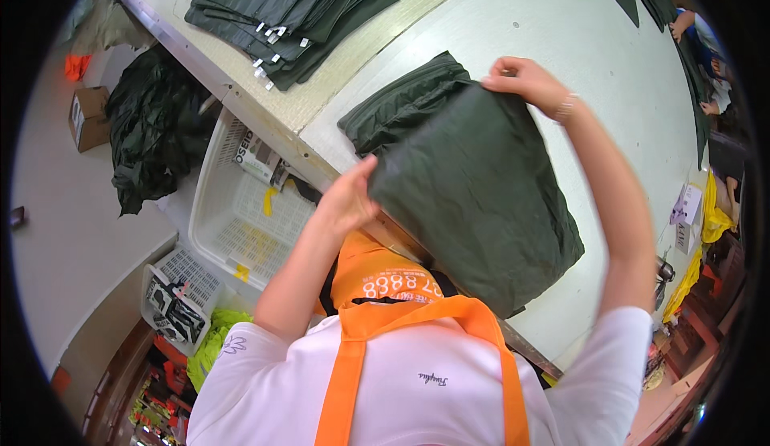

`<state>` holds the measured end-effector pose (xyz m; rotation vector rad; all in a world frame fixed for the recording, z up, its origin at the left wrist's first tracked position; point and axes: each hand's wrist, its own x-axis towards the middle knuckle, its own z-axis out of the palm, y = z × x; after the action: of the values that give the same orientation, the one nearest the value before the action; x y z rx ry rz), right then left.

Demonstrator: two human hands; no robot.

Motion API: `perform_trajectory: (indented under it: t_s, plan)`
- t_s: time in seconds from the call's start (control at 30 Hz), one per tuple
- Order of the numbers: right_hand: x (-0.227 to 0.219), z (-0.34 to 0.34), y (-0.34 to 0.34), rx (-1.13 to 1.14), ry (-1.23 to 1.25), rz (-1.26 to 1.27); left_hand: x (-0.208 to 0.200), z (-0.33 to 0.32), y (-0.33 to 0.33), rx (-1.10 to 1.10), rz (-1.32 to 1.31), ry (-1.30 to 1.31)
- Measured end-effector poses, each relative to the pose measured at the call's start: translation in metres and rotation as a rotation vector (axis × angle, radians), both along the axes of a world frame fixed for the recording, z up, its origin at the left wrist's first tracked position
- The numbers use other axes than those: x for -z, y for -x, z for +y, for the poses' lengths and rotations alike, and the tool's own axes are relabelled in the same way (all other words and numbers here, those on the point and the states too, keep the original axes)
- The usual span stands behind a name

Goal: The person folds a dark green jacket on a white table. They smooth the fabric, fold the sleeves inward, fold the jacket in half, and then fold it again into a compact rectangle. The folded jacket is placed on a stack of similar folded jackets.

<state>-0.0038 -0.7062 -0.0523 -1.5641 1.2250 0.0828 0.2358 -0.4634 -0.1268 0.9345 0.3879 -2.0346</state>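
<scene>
A folded dark green garment (481, 197) with a smooth, slightly shiny surface lies across the near edge of the white table, partly over its side. My left hand (350, 195) grips its left corner, with the fingers partly hidden behind the cloth. At the far upper corner my right hand (523, 83) pinches the edge between thumb and fingers. Just beyond and partly under this piece rests another folded dark green bundle (409, 101), its folds gathered in ridges. Which exact kind of garment these are, I cannot tell.
A stack of dark green garments (297, 5) with white labels lies at the far left of the table (626, 117). Below the table's left side stand a white plastic basket (210, 197), a smaller crate (200, 273) and a cardboard box (90, 117). Other people work at the right.
</scene>
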Motion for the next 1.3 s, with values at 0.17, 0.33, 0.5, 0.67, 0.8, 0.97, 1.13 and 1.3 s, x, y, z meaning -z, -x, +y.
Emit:
perform_trajectory:
  t_s: [0.17, 0.33, 0.5, 0.67, 0.8, 0.97, 1.13, 1.3]
  plan:
    - [0.069, -0.004, -0.001, 0.237, 0.030, -0.027, 0.024, 0.016, 0.010, 0.065, -0.760, 0.273]
    - [0.031, -0.008, 0.024, 0.165, -0.138, -0.003, 0.026, 0.012, 0.008, 0.064, -0.808, 0.337]
    - [0.076, 0.009, 0.021, 0.155, 0.246, 0.200, 0.019, 0.004, 0.001, 0.209, -0.984, 0.253]
    - [0.083, 0.018, 0.018, 0.204, 0.387, 0.287, -0.016, -0.040, -0.012, 0.376, -2.001, 0.859]
    - [0.078, 0.033, -0.003, 0.257, 0.513, 0.436, 0.005, -0.057, -0.001, 0.603, -2.118, 1.158]
    - [0.089, 0.060, -0.016, 0.256, 0.614, 0.448, -0.001, -0.024, 0.020, 0.564, -2.185, 0.996]
    - [0.092, 0.066, -0.015, 0.202, 0.754, 0.419, -0.007, -0.078, 0.080, 0.927, -2.011, 1.532]
    - [0.034, 0.095, 0.037, -0.022, 0.706, 0.303, 0.038, -0.087, 0.071, 0.943, -2.059, 1.542]
